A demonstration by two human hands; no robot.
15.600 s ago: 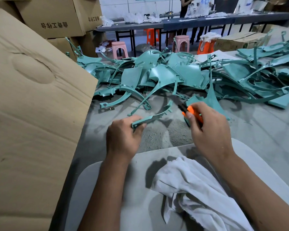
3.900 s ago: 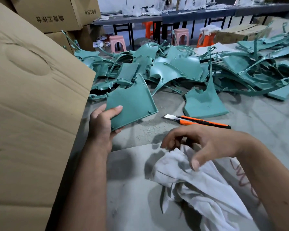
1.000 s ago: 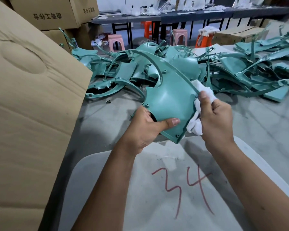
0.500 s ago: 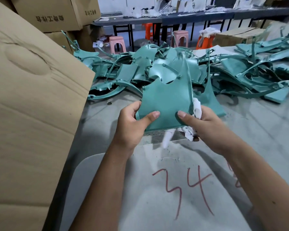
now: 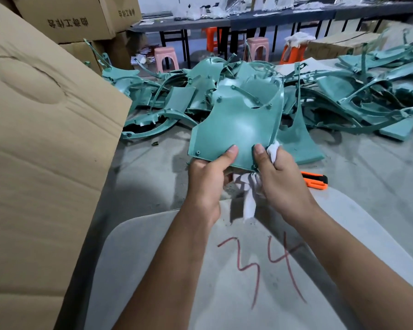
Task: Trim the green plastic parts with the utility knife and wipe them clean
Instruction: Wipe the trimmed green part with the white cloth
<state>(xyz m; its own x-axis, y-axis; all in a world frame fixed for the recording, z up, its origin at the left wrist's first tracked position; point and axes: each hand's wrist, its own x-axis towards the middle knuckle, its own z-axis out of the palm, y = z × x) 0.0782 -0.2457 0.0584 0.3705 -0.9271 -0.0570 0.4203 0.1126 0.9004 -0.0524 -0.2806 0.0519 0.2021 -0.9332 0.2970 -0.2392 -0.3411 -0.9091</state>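
both hands up on one green part [image 5: 234, 125], held upright over the grey bench [image 5: 153, 177]. left hand [image 5: 206, 179] grips the bottom edge, thumb flat on the near face, fingers curled behind. right hand [image 5: 280, 179] grips the lower right corner w/ a white rag [image 5: 249, 189] bunched in the palm, thumb on the face, rag tail dangling below the part. so this is the wipe stage for this piece, not the cut stage

knife [image 5: 314, 181] lies on the bench just right of the right wrist, orange body, nobody touching it; can't tell if the blade is out, most of it hides behind the hand. that suggests trimming on this part is done or paused

near face of the part looks smooth and fairly clean, slight sheen in the middle; edges too small to judge for leftover flash. rag sits at the corner and behind, so prob. the back or rim is what's being rubbed

what's left: lots. big pile [image 5: 308, 91] of green parts spreads across the back of the bench, and more off to the right; can't tell which are trimmed and which aren't. one flat piece [image 5: 296, 144] lies just behind the right hand. cardboard box [image 5: 45, 139] stands at left, maybe for finished ones, inside not visible

overall call: one part near finished, bulk of the job ahead
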